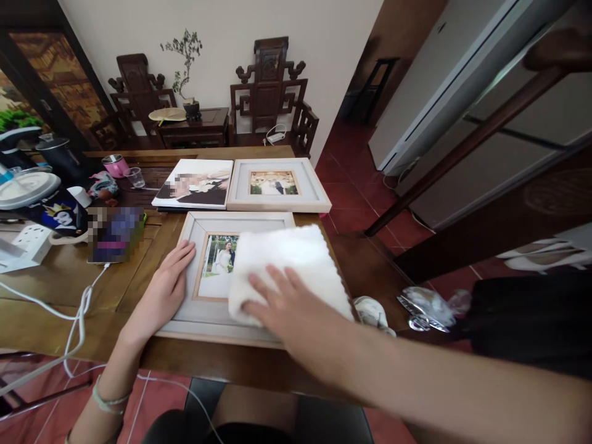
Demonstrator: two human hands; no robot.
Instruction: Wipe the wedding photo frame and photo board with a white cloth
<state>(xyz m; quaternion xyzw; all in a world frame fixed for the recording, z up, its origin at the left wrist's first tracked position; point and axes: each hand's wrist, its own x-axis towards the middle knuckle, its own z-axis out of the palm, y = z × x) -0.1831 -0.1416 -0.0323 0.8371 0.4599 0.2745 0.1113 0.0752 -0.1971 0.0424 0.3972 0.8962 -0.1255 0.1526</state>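
One camera sits on the person's head, above the near edge of the table [134,271]. It looks forward and down, across the top, past the far edge to the pale wall [213,24]. The table is close. The wall seems well back, but the view bends a bit.

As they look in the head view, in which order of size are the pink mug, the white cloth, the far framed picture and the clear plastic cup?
1. White cloth, even partly covered by the right hand
2. Far framed picture
3. Pink mug and clear plastic cup: look too alike to rank
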